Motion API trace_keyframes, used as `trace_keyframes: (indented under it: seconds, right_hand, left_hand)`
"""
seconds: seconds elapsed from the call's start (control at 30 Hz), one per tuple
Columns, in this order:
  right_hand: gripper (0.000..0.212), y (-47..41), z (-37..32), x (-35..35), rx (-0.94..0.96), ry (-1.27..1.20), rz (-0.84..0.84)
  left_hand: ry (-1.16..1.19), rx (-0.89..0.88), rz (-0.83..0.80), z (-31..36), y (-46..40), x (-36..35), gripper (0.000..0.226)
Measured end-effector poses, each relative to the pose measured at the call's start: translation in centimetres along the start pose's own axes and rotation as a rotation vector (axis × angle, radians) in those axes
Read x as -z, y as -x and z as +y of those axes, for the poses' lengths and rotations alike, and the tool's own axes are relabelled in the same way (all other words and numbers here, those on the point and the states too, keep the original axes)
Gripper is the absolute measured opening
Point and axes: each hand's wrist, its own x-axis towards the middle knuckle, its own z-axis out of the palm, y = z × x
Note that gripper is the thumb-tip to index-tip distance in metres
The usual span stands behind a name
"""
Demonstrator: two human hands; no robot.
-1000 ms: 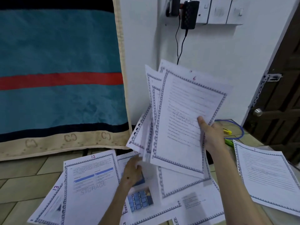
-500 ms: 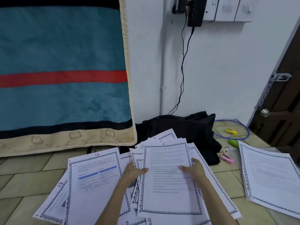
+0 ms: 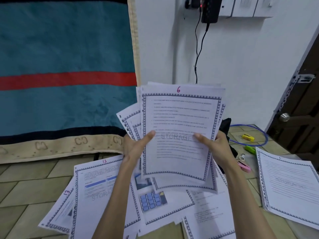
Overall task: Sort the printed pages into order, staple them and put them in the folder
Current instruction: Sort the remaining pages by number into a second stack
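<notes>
- Strewn over the tiled floor (image 3: 24,190) nearest the camera: loose printed pages (image 3: 165,209), overlapping, among them page 12 (image 3: 96,192) lying partly over page 13 (image 3: 60,213) at the left.
- Off to the right on the floor, apart from that spread: a neater stack of pages (image 3: 290,188).
- Raised above the loose sheets, tilted toward the camera: a fanned sheaf of pages (image 3: 179,135) with page 6 (image 3: 178,118) on top, watermark "STORAGE" across it.
- Clasping the sheaf's left edge: left hand (image 3: 133,149), thumb laid on the top sheet, fingers behind.
- Clasping the right edge likewise: right hand (image 3: 218,147), thumb on the front.
- Past the right hand on the floor: pink stapler (image 3: 244,167), green highlighter (image 3: 250,149), yellow highlighter (image 3: 248,137), blue cable loop (image 3: 259,144).
- Behind the sheaf: dark cloth (image 3: 225,125), mostly hidden.
- Farthest: teal blanket (image 3: 65,66) with a red stripe at the left, white wall (image 3: 250,75), black charger (image 3: 209,9) with its cord hanging, dark door (image 3: 303,100) at the right.
</notes>
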Motion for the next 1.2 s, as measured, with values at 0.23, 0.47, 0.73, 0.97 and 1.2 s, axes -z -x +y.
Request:
trace_keyframes:
  seconds: [0.23, 0.47, 0.73, 0.97, 1.2]
  right_hand:
    - [0.029, 0.5, 1.3, -0.9, -0.021, 0.099, -0.041]
    - [0.023, 0.9, 2.7, -0.4, -0.055, 0.129, -0.017]
    - [0.025, 0.6, 2.2, -1.0, -0.009, 0.029, 0.061]
    - [0.020, 0.7, 3.2, -0.9, -0.057, 0.079, 0.015]
    - [0.029, 1.9, 6.0, -1.0, -0.191, 0.092, 0.009]
  left_hand:
    - [-0.154, -0.127, 0.024, -0.4, 0.0, 0.5, 0.057]
    - [-0.206, -0.078, -0.036, -2.2, -0.4, 0.3, 0.040]
    - [-0.126, -0.073, -0.038, -1.3, 0.8, -1.2, 0.011]
    - [-0.089, -0.042, -0.032, -2.3, 1.0, -0.5, 0.013]
    - [-0.157, 0.012, -0.134, -5.1, 1.4, 0.7, 0.026]
